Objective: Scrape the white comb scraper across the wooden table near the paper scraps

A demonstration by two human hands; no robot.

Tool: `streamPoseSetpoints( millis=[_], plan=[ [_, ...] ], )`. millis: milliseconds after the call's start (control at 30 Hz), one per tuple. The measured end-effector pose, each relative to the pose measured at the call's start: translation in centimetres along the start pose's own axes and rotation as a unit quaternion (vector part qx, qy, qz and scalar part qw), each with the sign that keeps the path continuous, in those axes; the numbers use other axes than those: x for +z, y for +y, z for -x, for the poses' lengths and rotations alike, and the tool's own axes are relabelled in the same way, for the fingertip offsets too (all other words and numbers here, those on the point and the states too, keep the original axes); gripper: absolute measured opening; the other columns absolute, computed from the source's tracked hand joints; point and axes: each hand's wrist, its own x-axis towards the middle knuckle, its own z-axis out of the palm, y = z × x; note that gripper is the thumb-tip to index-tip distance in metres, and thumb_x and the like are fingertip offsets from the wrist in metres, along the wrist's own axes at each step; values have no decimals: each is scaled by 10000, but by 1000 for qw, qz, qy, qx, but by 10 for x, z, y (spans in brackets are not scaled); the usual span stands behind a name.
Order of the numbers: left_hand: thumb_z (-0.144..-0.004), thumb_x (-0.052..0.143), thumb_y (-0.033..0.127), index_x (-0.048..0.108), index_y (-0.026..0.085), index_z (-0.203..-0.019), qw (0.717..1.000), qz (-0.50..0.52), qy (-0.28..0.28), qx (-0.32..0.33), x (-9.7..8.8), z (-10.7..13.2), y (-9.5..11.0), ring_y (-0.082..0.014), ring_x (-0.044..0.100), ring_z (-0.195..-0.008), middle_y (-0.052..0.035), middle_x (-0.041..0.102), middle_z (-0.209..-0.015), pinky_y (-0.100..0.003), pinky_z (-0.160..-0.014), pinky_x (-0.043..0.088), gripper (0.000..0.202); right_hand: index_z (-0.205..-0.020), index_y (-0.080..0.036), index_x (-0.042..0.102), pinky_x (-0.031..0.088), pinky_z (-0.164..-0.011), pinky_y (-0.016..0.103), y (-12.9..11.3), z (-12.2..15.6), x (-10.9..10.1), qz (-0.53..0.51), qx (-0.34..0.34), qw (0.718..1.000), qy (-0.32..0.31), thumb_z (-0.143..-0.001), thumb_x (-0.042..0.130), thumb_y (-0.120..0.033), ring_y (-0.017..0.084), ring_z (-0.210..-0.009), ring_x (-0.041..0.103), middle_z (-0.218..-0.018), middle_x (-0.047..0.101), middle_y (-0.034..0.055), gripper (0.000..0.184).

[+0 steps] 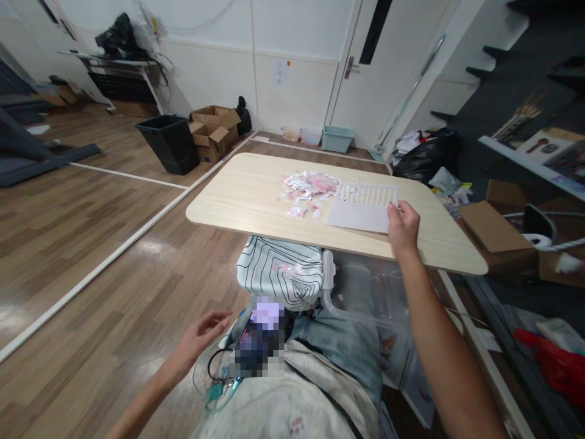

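Observation:
My right hand [403, 227] is closed on the right edge of a white sheet [361, 216], thumb on top. The sheet's far half has a row of narrow slots cut through it; it is held over the tabletop [228, 195]. Left of the sheet lies a loose pile of small white and pink paper pieces [311, 183], with a few scraps on its near side. My left hand [212, 325] hovers low over my lap, fingers stretched out with nothing in them. Beside it is a phone [260, 335], partly blurred out, with a cable.
A patterned cushion [278, 268] and a clear plastic box [365, 292] sit under the table's near edge. Behind the table stand a black bin [169, 146], cardboard boxes [212, 137] and a teal tub [337, 139]. An open carton [496, 228] is at the right.

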Motion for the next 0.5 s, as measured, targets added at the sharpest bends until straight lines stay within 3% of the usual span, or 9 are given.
streamPoseSetpoints(
  millis=[67, 167, 267, 367, 500],
  plan=[
    [-737, 739, 670, 789, 293, -1021, 998, 10, -57, -21, 17, -1, -16, -351, 738, -1000, -61, 813, -995, -431, -867, 570, 475, -788, -219, 527, 371, -594, 288, 0, 0, 0, 3, -1, 1000, 3, -804, 613, -485, 142, -624, 439, -680, 515, -13, 280],
    [-680, 802, 635, 783, 292, -954, 994, -20, -105, -6, 35, -10, -23, -319, 718, -894, -25, 777, -872, -405, -812, 553, 440, -774, -221, 523, 365, -592, 288, 0, -1, -1, 5, -1, 1000, 8, -792, 608, -482, 142, -623, 434, -679, 521, -9, 275],
    [-630, 820, 627, 704, 266, -786, 994, -40, -98, -2, 47, -19, -18, -280, 673, -782, -2, 706, -751, -369, -725, 518, 409, -779, -226, 525, 350, -585, 286, 0, -1, -1, 5, 7, 1000, 6, -790, 607, -482, 143, -622, 422, -679, 522, -9, 269],
    [-597, 755, 734, 607, 260, -652, 995, -33, -93, -30, 51, -24, -5, -282, 645, -718, -3, 635, -646, -367, -653, 495, 500, -773, -231, 521, 334, -577, 283, -2, 0, -1, 4, 15, 1000, 4, -791, 611, -481, 141, -613, 400, -665, 499, -17, 267],
    [-787, 474, 831, 700, 272, -741, 997, -18, -67, -17, 41, -19, 17, -327, 692, -831, -66, 746, -820, -433, -744, 558, 605, -786, -228, 524, 323, -571, 280, -2, 0, 0, -1, 22, 1000, 2, -802, 610, -475, 139, -614, 396, -671, 486, -21, 262]
  ],
)
